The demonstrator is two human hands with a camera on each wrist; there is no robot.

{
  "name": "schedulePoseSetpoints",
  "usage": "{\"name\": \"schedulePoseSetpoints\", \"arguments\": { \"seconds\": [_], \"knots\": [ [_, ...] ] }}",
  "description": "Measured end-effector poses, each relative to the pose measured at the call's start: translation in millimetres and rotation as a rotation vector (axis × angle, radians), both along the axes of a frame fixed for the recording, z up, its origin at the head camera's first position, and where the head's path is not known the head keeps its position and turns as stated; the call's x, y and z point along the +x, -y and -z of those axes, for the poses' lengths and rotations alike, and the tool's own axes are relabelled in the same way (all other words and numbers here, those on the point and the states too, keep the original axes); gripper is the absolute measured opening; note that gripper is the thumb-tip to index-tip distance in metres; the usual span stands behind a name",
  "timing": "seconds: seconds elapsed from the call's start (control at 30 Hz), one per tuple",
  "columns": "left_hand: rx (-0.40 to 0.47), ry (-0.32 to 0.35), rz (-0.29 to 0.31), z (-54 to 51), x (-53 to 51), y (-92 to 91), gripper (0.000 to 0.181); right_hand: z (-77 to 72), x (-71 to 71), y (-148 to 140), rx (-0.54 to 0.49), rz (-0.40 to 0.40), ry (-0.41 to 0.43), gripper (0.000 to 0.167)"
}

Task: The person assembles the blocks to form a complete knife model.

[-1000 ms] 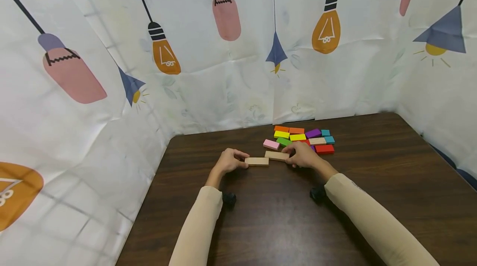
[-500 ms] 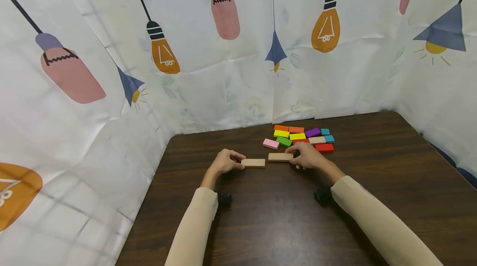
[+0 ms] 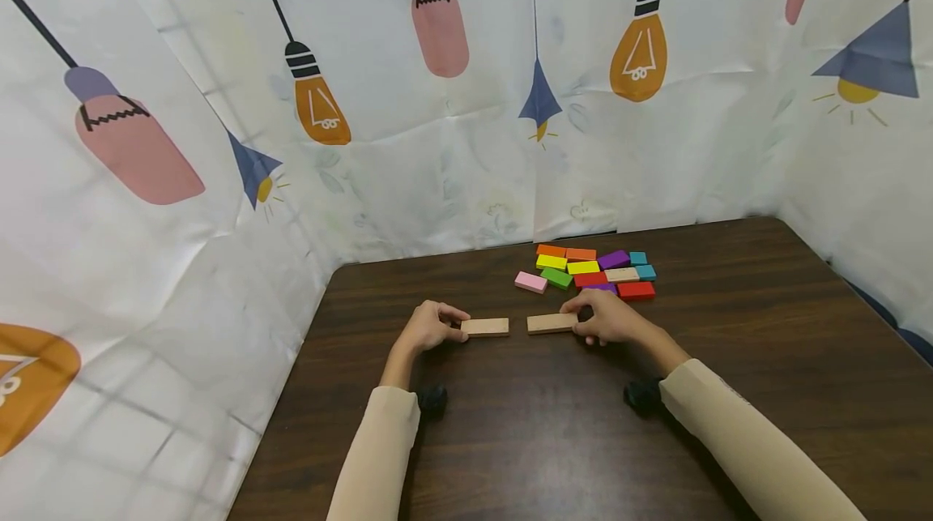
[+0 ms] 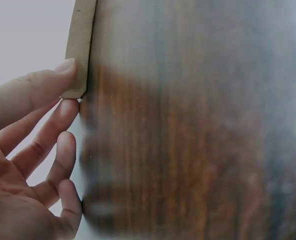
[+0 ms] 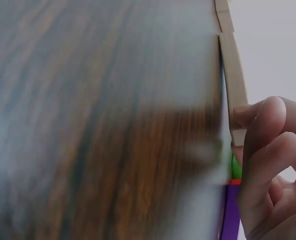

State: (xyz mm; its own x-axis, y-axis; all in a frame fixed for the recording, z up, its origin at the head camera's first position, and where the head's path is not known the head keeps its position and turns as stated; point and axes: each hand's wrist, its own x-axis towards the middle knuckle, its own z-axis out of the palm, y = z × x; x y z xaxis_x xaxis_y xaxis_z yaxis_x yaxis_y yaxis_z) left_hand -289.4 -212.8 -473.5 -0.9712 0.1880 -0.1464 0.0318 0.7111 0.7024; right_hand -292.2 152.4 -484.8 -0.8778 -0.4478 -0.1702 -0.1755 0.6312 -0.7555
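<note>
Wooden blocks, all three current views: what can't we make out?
Head: the gripped end of the right wooden block, covered by the fingers of the right hand.
Left wrist: the far end of the left wooden block, cut off by the top edge.
Right wrist: the full purple block, cut off by the bottom edge; the tabletop grain is blurred.

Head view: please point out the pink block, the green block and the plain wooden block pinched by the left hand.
Pink block (image 3: pixel 530 281): head view, on its top face.
Green block (image 3: pixel 556 277): head view, on its top face.
Wooden block (image 3: pixel 486 326) in the left hand (image 3: pixel 430 326): head view, middle of its top face.
</note>
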Motion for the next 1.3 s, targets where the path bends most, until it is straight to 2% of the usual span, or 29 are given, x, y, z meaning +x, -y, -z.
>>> {"name": "schedulePoseSetpoints", "arguments": {
  "seconds": [0.37,0.8,1.3],
  "knots": [
    [0.038,-0.001,-0.003,1.7,5.6,5.6,0.026,0.3,0.1,18.5,-0.023,-0.003,-0.002,0.033],
    [0.058,0.02,-0.029,2.0,2.2,14.5,0.026,6.7,-11.9,39.1,-0.052,-0.008,0.016,0.033],
    [0.071,0.013,-0.058,3.3,0.7,15.9,0.027,3.1,-10.3,50.0,-0.036,0.012,0.018,0.035]
  ]
}}
